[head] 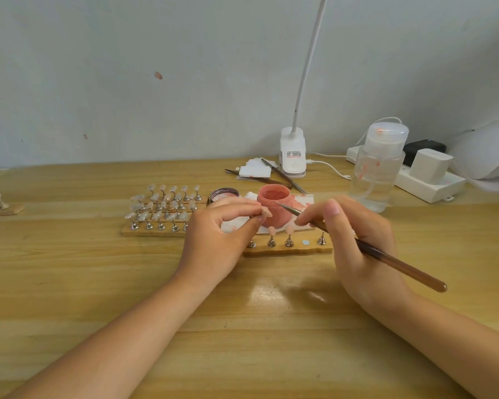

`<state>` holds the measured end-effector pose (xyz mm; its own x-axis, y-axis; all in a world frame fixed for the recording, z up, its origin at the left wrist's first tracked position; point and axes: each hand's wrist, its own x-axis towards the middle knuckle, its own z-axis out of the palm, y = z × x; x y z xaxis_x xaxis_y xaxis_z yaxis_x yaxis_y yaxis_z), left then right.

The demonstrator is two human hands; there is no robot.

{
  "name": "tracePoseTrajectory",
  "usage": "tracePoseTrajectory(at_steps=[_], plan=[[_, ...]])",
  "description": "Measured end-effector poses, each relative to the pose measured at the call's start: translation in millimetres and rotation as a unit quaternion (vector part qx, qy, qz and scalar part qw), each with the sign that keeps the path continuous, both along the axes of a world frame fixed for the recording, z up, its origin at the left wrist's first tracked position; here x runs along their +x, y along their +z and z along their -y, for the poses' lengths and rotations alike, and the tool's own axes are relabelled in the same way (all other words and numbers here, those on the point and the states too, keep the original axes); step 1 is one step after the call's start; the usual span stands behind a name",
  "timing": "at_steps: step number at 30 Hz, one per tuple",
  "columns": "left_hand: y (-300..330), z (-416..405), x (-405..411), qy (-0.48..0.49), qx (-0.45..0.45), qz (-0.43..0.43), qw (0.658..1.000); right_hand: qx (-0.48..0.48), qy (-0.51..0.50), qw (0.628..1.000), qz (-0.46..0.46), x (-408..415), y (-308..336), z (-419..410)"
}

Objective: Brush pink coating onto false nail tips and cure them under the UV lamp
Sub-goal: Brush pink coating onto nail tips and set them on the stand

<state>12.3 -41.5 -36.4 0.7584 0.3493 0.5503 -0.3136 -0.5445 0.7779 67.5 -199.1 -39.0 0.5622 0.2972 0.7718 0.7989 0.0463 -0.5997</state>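
My left hand pinches a small nail tip on its metal stand between thumb and fingers, held just left of the open pink jar. My right hand grips a brown-handled brush, whose pointed tip reaches toward the jar and the held nail tip. Below my hands lies a wooden holder strip with two pink-coated tips on stands. A wooden rack of several clear nail tips sits to the left. The white UV lamp stands at the far right edge.
The jar's lid lies beside the jar on a stained white wipe. Behind are tweezers, white pads, a clip lamp, a clear pump bottle and a power strip. Another small holder sits at the left edge.
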Motion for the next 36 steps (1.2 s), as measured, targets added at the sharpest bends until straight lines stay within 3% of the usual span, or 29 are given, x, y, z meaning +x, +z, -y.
tracePoseTrajectory(at_steps=[10, 31, 36], plan=[[-2.9, -0.8, 2.8, -0.012, 0.009, -0.015, 1.0, -0.062, -0.029, 0.995, 0.073, 2.9, -3.2, -4.6], [-3.0, -2.9, 2.3, -0.049, 0.037, 0.0, 0.998, -0.059, 0.002, 0.998, 0.008, -1.4, -0.4, -0.4], [0.5, 0.3, -0.4, -0.054, 0.022, -0.002, 0.998, 0.01, 0.024, 0.999, -0.018, -0.5, 2.5, 1.9]])
